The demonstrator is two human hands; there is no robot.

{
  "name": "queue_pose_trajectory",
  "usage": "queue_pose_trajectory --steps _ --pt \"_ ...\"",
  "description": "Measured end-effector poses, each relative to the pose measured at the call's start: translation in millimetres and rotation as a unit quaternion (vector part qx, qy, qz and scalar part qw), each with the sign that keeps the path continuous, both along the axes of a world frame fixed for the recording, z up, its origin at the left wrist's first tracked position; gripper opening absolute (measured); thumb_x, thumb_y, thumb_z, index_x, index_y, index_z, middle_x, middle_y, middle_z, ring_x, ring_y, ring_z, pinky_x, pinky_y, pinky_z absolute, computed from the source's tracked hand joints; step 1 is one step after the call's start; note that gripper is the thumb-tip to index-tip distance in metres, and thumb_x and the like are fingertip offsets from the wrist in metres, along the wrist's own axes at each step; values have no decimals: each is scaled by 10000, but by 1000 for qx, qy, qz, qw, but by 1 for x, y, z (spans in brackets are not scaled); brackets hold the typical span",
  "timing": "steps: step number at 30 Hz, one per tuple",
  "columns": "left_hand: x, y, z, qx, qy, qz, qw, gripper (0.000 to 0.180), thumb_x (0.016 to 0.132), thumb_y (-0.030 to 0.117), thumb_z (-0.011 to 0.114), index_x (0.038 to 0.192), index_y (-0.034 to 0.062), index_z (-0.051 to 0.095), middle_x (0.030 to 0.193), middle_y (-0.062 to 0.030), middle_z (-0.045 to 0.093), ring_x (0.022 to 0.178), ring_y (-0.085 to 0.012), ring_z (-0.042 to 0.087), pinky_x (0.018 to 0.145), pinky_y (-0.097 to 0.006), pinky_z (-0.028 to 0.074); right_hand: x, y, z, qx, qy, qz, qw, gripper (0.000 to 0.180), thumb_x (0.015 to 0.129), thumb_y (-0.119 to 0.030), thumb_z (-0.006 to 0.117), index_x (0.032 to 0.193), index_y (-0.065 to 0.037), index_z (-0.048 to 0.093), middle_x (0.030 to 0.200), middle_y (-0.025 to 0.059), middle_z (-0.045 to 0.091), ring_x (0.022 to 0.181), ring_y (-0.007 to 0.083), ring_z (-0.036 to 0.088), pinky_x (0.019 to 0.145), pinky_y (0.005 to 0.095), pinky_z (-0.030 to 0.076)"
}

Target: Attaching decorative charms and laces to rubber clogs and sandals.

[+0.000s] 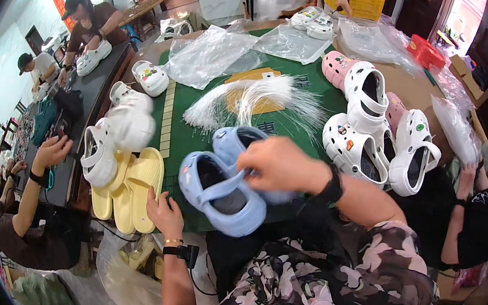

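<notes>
A pair of light blue clogs lies on the green table mat in front of me. My right hand reaches across from the right and pinches the heel strap of the nearer blue clog. The second blue clog sits just behind it, partly hidden by that hand. My left hand rests at the table's near edge, touching the toe of a yellow slipper that is stacked with others. A bundle of thin white plastic ties lies on the mat beyond the clogs.
White clogs with charms and a pink one are piled at the right. More white clogs stand at the left, and clear plastic bags at the back. Other people work at the left, back and right.
</notes>
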State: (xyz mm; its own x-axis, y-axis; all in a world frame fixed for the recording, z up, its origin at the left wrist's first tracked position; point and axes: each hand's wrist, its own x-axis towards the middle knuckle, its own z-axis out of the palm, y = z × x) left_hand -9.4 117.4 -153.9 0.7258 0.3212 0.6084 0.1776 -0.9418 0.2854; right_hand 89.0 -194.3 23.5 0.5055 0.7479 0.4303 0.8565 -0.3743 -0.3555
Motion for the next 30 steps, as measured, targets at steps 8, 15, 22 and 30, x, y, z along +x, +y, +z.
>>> queue_pose_trajectory --steps 8,15,22,30 --pt "-6 15 -3 -10 14 5 1000 228 761 92 647 988 66 652 1316 -226 495 1140 -396 499 933 -484 390 70 -77 91 88 -48 -149 984 219 705 -62 687 911 -6 639 788 111 624 669 182 615 639 294 500" --pt "-6 5 46 -81 -49 -59 994 184 772 50 640 956 54 634 1108 -157 591 1042 -351 537 904 -447 418 162 -152 49 -58 -172 -280 943 192 745 -85 650 933 -47 639 768 126 580 748 298 599 681 390 480" --pt "26 42 110 -19 -87 -25 996 343 780 54 639 1115 27 570 1191 -176 553 1123 -361 496 945 -448 400 168 -110 -11 -178 -141 -311 923 163 754 -128 648 912 -106 681 923 112 615 893 319 593 783 434 470" --pt "108 66 128 129 -9 -51 990 481 749 72 621 1222 45 537 1314 -140 509 1127 -351 503 933 -443 428 111 -71 -21 -78 -59 -174 980 192 759 -88 647 946 -45 650 967 127 613 939 328 596 821 414 479"
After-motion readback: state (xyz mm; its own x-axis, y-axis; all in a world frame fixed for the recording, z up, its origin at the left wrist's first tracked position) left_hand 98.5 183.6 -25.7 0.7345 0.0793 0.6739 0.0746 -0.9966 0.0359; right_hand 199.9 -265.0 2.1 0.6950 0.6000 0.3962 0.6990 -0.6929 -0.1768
